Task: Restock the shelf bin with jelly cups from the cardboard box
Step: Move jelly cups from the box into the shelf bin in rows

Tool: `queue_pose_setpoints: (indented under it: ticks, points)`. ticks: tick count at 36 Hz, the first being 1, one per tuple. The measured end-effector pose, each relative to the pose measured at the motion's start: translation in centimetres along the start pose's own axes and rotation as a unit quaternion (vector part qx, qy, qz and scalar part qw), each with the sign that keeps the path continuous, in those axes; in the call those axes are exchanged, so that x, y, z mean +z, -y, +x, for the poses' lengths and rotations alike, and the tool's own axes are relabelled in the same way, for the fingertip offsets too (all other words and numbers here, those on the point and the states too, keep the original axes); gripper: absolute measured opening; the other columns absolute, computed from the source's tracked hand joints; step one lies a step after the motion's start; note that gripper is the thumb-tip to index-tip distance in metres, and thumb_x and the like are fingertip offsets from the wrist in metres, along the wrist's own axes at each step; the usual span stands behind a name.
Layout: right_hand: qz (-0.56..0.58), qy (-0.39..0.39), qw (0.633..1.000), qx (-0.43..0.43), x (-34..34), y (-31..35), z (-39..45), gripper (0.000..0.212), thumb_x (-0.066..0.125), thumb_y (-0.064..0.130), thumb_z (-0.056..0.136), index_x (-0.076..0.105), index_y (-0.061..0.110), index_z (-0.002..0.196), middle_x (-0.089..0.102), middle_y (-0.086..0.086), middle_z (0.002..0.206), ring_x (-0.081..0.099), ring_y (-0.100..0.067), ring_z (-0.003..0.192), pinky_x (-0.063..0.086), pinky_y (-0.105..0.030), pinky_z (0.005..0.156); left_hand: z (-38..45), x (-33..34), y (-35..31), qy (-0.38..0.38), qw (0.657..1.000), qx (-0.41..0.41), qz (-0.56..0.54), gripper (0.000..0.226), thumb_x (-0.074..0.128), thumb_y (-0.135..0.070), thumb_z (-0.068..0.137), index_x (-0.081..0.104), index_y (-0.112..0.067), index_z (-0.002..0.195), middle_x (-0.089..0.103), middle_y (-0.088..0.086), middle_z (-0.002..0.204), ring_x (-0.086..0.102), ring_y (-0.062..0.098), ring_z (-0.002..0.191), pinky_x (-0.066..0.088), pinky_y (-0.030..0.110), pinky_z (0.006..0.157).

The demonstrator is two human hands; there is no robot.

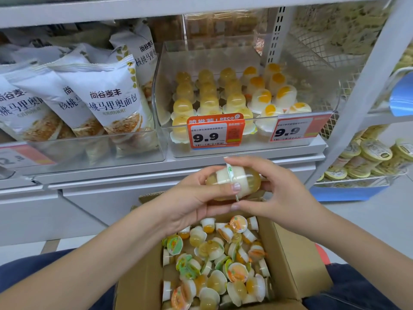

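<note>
Two pale yellow jelly cups (232,182) lie lid to lid between my hands, above the cardboard box (290,253). My left hand (196,198) grips the left cup from below, thumb across the front. My right hand (274,193) holds the right cup with its fingers curled round the dome. The open box sits on my lap and holds several loose jelly cups (214,265), yellow and orange. The clear shelf bin (317,86) above holds rows of yellow cups (207,97) on its left and orange-centred cups (274,95) on its right, with bare room at the right.
Bread bags (107,101) fill the clear bin to the left. Two 9.9 price tags (215,133) hang on the bin front. A white upright (366,86) stands right of the bin, with round yellow tubs (371,157) in a wire basket beyond it.
</note>
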State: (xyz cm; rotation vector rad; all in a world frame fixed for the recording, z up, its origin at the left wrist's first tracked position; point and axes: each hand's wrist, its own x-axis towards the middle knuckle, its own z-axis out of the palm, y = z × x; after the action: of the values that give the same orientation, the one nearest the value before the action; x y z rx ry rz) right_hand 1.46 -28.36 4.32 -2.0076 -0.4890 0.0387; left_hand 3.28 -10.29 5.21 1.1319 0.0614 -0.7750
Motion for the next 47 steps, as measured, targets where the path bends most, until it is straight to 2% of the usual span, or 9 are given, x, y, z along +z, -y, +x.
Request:
queue_pose_setpoints:
  ticks: [4, 17, 22, 24, 26, 30, 35, 40, 47]
  points:
    - [-0.060, 0.009, 0.998, -0.006, -0.6, 0.2, 0.2, 0.074, 0.087, 0.028, 0.065, 0.050, 0.047, 0.126, 0.050, 0.036, 0.121, 0.045, 0.000, 0.118, 0.036, -0.008, 0.092, -0.2, -0.1, -0.2, 0.023, 1.000, -0.020, 0.000, 0.040, 0.073, -0.007, 0.072, 0.063, -0.010, 0.111, 0.071, 0.011, 0.101, 0.069, 0.020, 0.090, 0.059, 0.030, 0.070]
    - [-0.028, 0.026, 0.999, -0.013, -0.5, 0.6, 1.2, 0.062, 0.074, 0.046, 0.062, 0.058, 0.034, 0.120, 0.059, 0.021, 0.118, 0.053, -0.002, 0.115, 0.041, -0.011, 0.091, 0.0, -0.9, -0.2, 0.087, 0.992, -0.061, -0.066, 0.058, 0.095, -0.018, 0.040, 0.076, -0.006, 0.093, 0.069, 0.020, 0.103, 0.070, 0.026, 0.088, 0.059, 0.033, 0.071]
    - [-0.008, -0.023, 1.000, 0.013, -0.9, 1.0, 2.2, 0.059, 0.083, 0.040, 0.058, 0.061, 0.037, 0.113, 0.062, 0.023, 0.109, 0.058, -0.001, 0.106, 0.046, -0.016, 0.087, -0.1, -1.8, -1.7, 0.054, 0.994, -0.007, 0.090, 0.063, 0.087, -0.025, 0.058, 0.063, -0.016, 0.116, 0.067, 0.007, 0.116, 0.066, 0.023, 0.105, 0.054, 0.041, 0.090]
    - [-0.006, -0.059, 0.998, 0.028, -1.5, 1.2, 3.0, 0.056, 0.088, 0.029, 0.062, 0.062, 0.038, 0.111, 0.062, 0.022, 0.108, 0.059, -0.003, 0.106, 0.050, -0.024, 0.089, -0.2, -2.1, -2.7, -0.044, 0.961, 0.073, 0.264, 0.053, 0.084, -0.025, 0.067, 0.062, -0.022, 0.114, 0.068, -0.002, 0.113, 0.067, 0.012, 0.101, 0.056, 0.033, 0.087]
    - [-0.006, -0.100, 0.994, 0.048, -2.2, 1.5, 4.5, 0.053, 0.086, 0.027, 0.064, 0.062, 0.037, 0.111, 0.060, 0.019, 0.110, 0.059, -0.006, 0.103, 0.052, -0.027, 0.087, 0.0, -3.0, -3.5, -0.172, 0.883, 0.165, 0.404, 0.038, 0.083, -0.025, 0.069, 0.065, -0.026, 0.102, 0.068, -0.009, 0.103, 0.066, 0.004, 0.090, 0.054, 0.019, 0.081]
    - [-0.018, -0.167, 0.984, 0.052, -3.3, 2.9, 9.6, 0.053, 0.086, 0.034, 0.063, 0.064, 0.034, 0.111, 0.063, 0.010, 0.108, 0.060, -0.010, 0.099, 0.052, -0.023, 0.080, 0.6, -5.1, -4.5, -0.298, 0.793, 0.261, 0.462, 0.023, 0.080, -0.018, 0.073, 0.062, -0.022, 0.087, 0.065, -0.013, 0.086, 0.060, 0.000, 0.081, 0.046, 0.009, 0.071]
    - [-0.074, -0.185, 0.980, 0.026, -4.4, 4.7, 17.6, 0.057, 0.084, 0.037, 0.066, 0.059, 0.017, 0.114, 0.061, 0.008, 0.100, 0.058, -0.007, 0.086, 0.045, -0.015, 0.063, 1.1, -5.2, -4.5, -0.307, 0.742, 0.245, 0.543, 0.025, 0.075, -0.023, 0.076, 0.057, -0.023, 0.093, 0.062, -0.009, 0.095, 0.058, 0.008, 0.092, 0.049, 0.029, 0.082]
    - [-0.168, -0.098, 0.979, 0.062, -4.6, 3.8, 24.9, 0.063, 0.077, 0.038, 0.076, 0.050, 0.017, 0.129, 0.057, 0.003, 0.116, 0.052, -0.016, 0.110, 0.043, -0.017, 0.087, 1.0, -5.5, -4.6, -0.293, 0.711, 0.227, 0.598, 0.028, 0.068, -0.029, 0.081, 0.053, -0.027, 0.104, 0.057, -0.010, 0.104, 0.055, 0.011, 0.098, 0.049, 0.036, 0.083]
    - [-0.345, 0.021, 0.938, 0.038, -4.9, 1.2, 30.5, 0.064, 0.080, 0.038, 0.068, 0.053, 0.022, 0.124, 0.053, 0.000, 0.119, 0.051, -0.019, 0.108, 0.041, -0.028, 0.086, 0.6, -6.2, -6.0, -0.271, 0.672, 0.216, 0.655, 0.017, 0.057, -0.032, 0.087, 0.047, -0.029, 0.100, 0.060, -0.011, 0.103, 0.056, 0.012, 0.097, 0.049, 0.035, 0.078]
